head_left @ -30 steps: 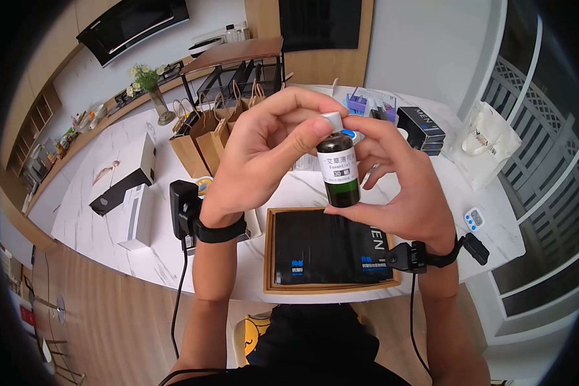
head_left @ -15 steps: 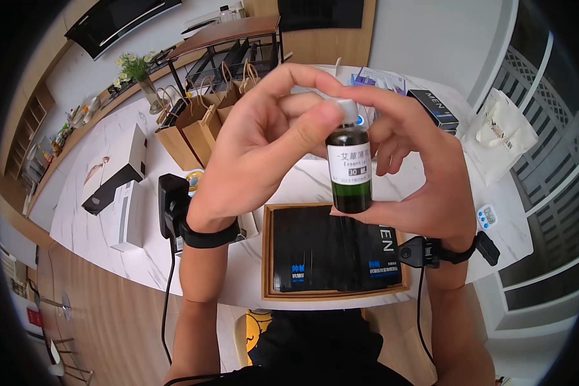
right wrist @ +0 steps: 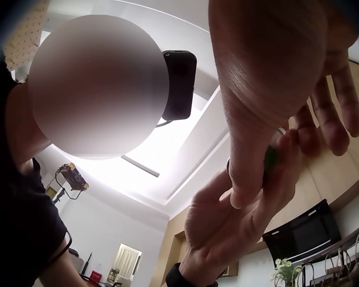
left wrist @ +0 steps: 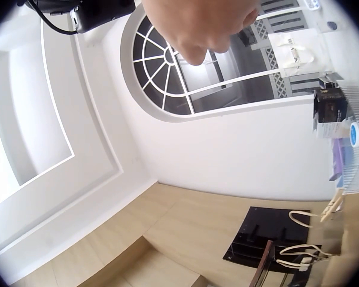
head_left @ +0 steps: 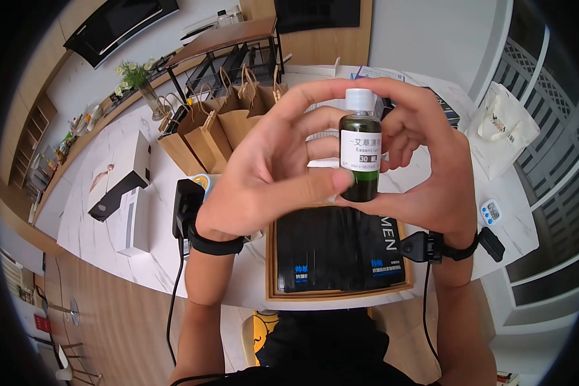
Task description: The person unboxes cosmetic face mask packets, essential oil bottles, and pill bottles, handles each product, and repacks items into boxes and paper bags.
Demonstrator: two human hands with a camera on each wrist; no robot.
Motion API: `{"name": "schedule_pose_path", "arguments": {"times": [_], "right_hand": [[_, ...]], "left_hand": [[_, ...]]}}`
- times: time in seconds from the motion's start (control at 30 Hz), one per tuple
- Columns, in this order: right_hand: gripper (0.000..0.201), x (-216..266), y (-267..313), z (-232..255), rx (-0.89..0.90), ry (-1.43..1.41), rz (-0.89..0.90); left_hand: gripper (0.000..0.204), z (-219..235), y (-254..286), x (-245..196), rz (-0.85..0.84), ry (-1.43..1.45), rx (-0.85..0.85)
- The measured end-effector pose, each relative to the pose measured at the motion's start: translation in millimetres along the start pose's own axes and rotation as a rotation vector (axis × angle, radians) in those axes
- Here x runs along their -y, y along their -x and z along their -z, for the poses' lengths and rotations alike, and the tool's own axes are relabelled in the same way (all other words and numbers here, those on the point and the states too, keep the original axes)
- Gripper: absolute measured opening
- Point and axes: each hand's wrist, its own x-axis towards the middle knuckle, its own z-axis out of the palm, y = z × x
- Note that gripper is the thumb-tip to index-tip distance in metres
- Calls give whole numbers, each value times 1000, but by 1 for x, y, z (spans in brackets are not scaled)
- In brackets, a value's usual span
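Observation:
A small dark green glass bottle (head_left: 360,183) with a white cap and a white "30 ML" label stands upright between both hands, above the table. My right hand (head_left: 431,174) holds it with the thumb under its base and the index finger up by the cap. My left hand (head_left: 257,174) touches it from the other side, thumb on the lower edge of the label and index finger arched toward the cap. In the right wrist view a green bit of the bottle (right wrist: 270,158) shows between the hands; the rest is hidden. Only part of my left hand (left wrist: 200,27) shows in the left wrist view.
Below the hands lies a shallow brown box (head_left: 271,283) holding black "MEN" packets (head_left: 328,257). Brown paper bags (head_left: 206,138) stand at the back left, white boxes (head_left: 133,222) at the left. A small timer (head_left: 491,211) and a white bag (head_left: 505,132) are at the right.
The left thumb has come down from the cap to the label's lower edge, uncovering the cap. The bottle has shifted right and now stands straighter, still in the right hand.

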Motion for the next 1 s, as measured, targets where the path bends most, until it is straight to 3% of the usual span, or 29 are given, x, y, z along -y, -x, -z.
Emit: {"name": "schedule_pose_path", "arguments": {"times": [0.17,1.0], "right_hand": [[90,0,1,-2,-9,0,32],[91,-3,3,-9,-58,28,50]], "left_hand": [[81,-6,3,-5,-2,39,-29],[78,-4,3,-1,0,-9,-10]]}}
